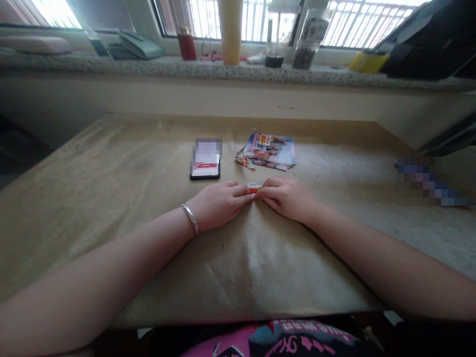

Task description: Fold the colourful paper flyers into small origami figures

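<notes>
Two hands, one paper piece (254, 188)
Left hand (221, 203) and right hand (286, 197) pinch its ends, fingertips closed; beyond, one phone (206, 169) lies left, one leaflet pile (273, 149) right.

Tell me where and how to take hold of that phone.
Grip the phone across its two long edges, likely best from above and the near side, where the left hand is. It lies flat, screen up, narrower across than long, with both long edges untouched.
</notes>
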{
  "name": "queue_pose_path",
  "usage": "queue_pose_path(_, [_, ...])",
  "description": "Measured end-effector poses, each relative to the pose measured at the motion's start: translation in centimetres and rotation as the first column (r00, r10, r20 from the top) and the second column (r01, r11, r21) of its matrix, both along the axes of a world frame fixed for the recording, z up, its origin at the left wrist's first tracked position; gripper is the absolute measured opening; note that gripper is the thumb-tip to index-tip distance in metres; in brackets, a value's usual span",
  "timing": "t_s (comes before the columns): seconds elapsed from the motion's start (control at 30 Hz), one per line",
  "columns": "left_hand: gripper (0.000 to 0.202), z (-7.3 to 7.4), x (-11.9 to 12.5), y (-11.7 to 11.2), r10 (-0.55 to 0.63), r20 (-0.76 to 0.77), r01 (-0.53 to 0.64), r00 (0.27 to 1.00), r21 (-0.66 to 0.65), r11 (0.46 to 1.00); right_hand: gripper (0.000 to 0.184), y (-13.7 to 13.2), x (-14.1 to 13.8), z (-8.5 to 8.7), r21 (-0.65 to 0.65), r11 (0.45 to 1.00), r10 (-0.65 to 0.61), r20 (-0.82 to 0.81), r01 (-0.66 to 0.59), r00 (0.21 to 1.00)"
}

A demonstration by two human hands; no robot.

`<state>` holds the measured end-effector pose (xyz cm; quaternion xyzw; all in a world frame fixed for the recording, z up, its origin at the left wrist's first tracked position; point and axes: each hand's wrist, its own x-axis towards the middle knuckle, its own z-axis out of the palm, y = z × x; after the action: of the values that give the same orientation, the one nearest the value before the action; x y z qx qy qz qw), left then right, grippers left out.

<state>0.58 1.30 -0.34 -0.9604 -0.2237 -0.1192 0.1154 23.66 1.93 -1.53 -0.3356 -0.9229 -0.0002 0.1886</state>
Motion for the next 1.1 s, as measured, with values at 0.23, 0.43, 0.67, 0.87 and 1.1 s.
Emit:
queue_pose_path(0.23, [0.034, -0.1, 0.1, 0.1, 0.001, -0.011, -0.001, 1.0, 0.004, 1.0, 0.024, -0.1, 0.3, 0.2, 0.088, 0.995, 0.041, 0.058, -0.046, 0.997])
queue_pose_path(0.43, [0.032, 0.2, 0.2, -0.2, 0.011, -0.056, -0.01, 0.998, 0.016, 1.0, 0.022, -0.3, 0.1, 0.9, 0.115, 0.992, 0.031, 0.128, -0.046, 0.991])
queue_pose_path(0.67, [0.03, 0.5, 0.3, -0.3, 0.005, -0.058, -0.005, 0.998, -0.003, 1.0, 0.019, -0.4, 0.1, 1.5, 0.102, 0.995, -0.014, 0.154, -0.001, 0.988])
queue_pose_path(0.87, [0.029, 0.5, 0.3, -0.2, 0.016, -0.037, -0.017, 0.999, -0.023, 1.0, 0.019, -0.4, 0.4, 1.5, 0.071, 0.997, -0.037, 0.154, 0.026, 0.987])
queue_pose_path(1.1, [0.025, 0.7, 0.1, -0.1, 0.059, -0.042, -0.061, 0.997, -0.058, 0.996, 0.019, -0.4, 0.7, 1.5, 0.039, 0.997, -0.068, 0.154, 0.063, 0.986])
